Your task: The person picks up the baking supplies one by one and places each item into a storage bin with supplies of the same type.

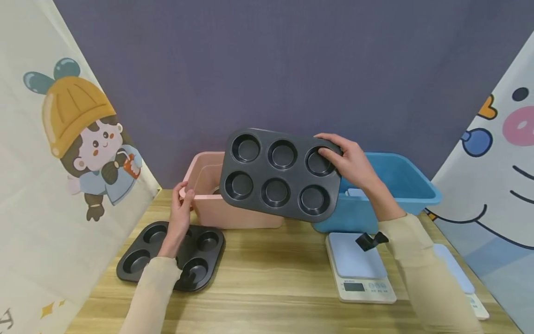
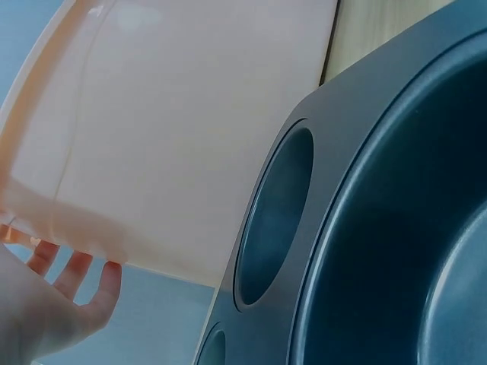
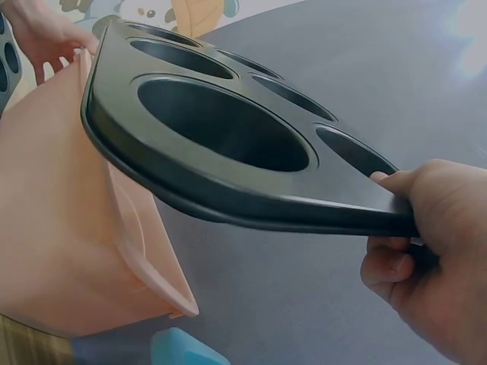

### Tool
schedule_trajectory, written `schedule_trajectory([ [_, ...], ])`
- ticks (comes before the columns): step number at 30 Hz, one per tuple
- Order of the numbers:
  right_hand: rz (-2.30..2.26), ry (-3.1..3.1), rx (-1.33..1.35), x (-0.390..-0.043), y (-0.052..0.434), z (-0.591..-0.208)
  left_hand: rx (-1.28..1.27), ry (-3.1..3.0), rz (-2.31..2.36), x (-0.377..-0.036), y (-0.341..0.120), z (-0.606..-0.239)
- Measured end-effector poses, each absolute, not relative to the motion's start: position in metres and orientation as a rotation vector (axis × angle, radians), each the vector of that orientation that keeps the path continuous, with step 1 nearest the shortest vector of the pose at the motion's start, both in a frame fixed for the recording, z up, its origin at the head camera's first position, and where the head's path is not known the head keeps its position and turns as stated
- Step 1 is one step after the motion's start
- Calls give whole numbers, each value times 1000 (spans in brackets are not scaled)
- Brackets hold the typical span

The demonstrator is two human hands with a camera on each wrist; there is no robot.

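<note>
A dark six-cup muffin tin is held up in front of the pink and blue bins, its cups facing me. My right hand grips its upper right corner, thumb inside a cup and fingers behind, as the right wrist view also shows. At the front left corner of the pink bin, my left hand holds the rim. Below the left forearm, another dark muffin tin lies on the wooden table, partly covered by the arm. In the left wrist view, that tin looms close.
A blue bin stands to the right with a pale thing inside. In front of it sits a kitchen scale; a second scale is partly behind my right sleeve. A dark wall rises behind the bins.
</note>
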State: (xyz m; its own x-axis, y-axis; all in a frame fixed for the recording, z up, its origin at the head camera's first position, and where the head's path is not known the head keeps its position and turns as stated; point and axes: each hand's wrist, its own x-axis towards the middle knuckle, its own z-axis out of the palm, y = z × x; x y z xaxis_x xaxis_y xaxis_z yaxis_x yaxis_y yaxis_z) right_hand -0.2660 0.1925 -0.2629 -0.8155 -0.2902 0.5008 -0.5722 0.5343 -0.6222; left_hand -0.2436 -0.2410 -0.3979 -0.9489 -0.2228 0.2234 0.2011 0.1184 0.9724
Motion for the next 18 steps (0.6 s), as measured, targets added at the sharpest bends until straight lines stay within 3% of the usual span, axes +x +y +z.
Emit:
schedule_trajectory([
  [18, 1224, -2391, 733, -316, 163, -246, 27, -2072, -1899, -244, -236, -399],
])
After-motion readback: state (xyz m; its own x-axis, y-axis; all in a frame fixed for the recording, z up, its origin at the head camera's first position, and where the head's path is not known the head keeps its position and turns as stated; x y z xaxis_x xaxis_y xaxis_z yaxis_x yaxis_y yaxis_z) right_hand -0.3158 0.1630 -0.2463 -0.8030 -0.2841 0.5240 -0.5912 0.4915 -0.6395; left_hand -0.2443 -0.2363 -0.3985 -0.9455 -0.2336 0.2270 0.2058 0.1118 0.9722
